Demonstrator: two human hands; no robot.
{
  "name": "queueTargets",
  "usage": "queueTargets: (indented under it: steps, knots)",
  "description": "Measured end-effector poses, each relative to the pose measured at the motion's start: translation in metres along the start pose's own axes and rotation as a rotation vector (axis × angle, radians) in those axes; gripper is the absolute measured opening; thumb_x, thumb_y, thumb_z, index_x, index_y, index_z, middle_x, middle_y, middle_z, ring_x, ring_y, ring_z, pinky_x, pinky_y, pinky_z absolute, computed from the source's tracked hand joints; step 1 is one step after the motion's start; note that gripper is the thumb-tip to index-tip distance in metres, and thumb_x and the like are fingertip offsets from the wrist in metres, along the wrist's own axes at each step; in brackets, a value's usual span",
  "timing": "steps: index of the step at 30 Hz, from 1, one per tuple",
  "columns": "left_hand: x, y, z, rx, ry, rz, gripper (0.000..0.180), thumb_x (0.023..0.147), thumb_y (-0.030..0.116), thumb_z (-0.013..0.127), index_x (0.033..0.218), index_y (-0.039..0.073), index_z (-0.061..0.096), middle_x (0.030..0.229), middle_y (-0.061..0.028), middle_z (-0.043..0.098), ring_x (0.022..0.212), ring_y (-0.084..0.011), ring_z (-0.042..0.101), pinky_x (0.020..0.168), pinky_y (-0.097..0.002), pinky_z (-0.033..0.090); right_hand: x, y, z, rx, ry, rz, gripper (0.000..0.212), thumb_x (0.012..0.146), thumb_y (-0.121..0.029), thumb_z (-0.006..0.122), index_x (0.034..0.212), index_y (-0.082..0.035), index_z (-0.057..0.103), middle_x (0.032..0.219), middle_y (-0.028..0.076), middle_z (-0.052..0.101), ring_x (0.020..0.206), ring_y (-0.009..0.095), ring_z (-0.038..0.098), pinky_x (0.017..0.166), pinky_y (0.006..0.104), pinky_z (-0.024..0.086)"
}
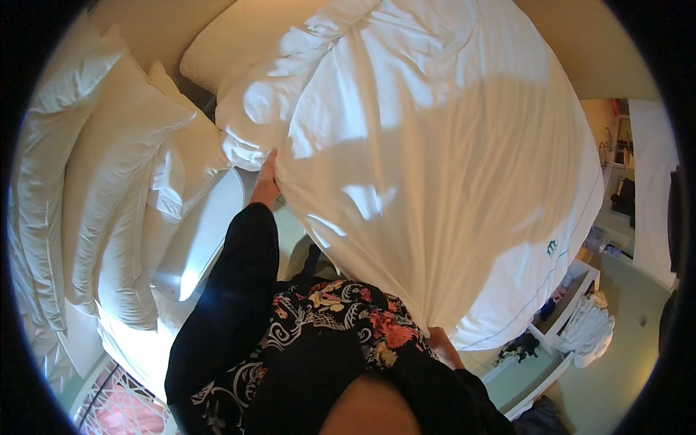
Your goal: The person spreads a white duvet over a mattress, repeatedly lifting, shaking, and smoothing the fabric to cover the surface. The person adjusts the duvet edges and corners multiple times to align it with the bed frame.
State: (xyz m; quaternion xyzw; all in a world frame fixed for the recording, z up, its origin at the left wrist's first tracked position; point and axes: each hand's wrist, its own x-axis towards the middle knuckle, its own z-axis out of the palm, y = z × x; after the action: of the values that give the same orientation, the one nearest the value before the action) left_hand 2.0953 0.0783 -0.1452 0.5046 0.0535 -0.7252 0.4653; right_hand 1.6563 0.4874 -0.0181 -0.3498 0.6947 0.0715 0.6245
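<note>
Where the folds fan out from the front of the patterned garment [388,326], one right hand [444,349], grasping a gathered edge of cloth. Item: white cover [413,196], large, spread before the person and filling the middle of the view; pleated toward the right hand, bunched at upper left, bearing a small green emblem [552,248] near its right side. One left hand [267,187], at the cover's left edge, touching it; whether clenched on the cloth, cannot tell. Adjacent: pillows [119,167], white, piled at left; crumpled white cloth [589,333], at lower right. Step in hand, by judgement: handling the cover by its near edge, seemingly to draw it straight. Next move, by judgement: calls for a firm right-hand hold, with the left hand securing its edge so that the bunched part can be evened out.
</note>
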Motion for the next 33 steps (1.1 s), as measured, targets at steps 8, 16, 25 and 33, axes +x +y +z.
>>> queueTargets:
  steps: [8, 16, 25, 33]
  knots:
    - [0.062, 0.054, 0.02, -0.078, -0.086, 0.242, 0.05, 0.073, 0.039, 0.052, 0.112, 0.008, 0.043, 0.107, -0.0091, 0.049, 0.098, -0.0276, 0.046, 0.084, -0.0409, 0.037, -0.015, -0.069, -0.03, -0.202, -0.082, 0.188, 0.028, 0.066, -0.022, 0.054, 0.088, -0.005, 0.058, 0.074, 0.02, 0.057, 0.071, 0.034, 0.055, 0.061, 0.038, 0.042]
    - [0.094, 0.145, 0.075, -0.06, -0.053, 0.154, 0.055, 0.074, 0.044, 0.051, 0.114, 0.009, 0.041, 0.11, -0.0091, 0.048, 0.098, -0.0276, 0.045, 0.082, -0.041, 0.038, -0.009, -0.038, 0.004, -0.302, 0.046, 0.206, 0.025, 0.066, -0.023, 0.052, 0.08, -0.003, 0.059, 0.074, 0.02, 0.057, 0.074, 0.034, 0.055, 0.065, 0.0406, 0.043]
    - [-0.015, 0.274, 0.181, 0.131, -0.251, 0.576, 0.043, 0.078, 0.039, 0.039, 0.1, 0.004, 0.05, 0.091, -0.0119, 0.054, 0.081, -0.0259, 0.052, 0.072, -0.037, 0.043, 0.022, -0.096, 0.044, -0.364, 0.141, 0.349, 0.022, 0.066, -0.021, 0.051, 0.08, -0.006, 0.06, 0.077, 0.018, 0.058, 0.076, 0.034, 0.055, 0.067, 0.0404, 0.044]
    - [0.151, 0.278, -0.059, 1.173, 0.403, 0.732, 0.029, 0.079, 0.009, 0.041, 0.102, -0.008, 0.048, 0.1, -0.0173, 0.051, 0.088, -0.0254, 0.05, 0.078, -0.0287, 0.039, 0.027, -0.12, 0.041, -0.611, 0.041, 0.23, 0.02, 0.064, -0.014, 0.049, 0.081, -0.011, 0.06, 0.076, 0.013, 0.059, 0.075, 0.029, 0.056, 0.066, 0.0386, 0.045]
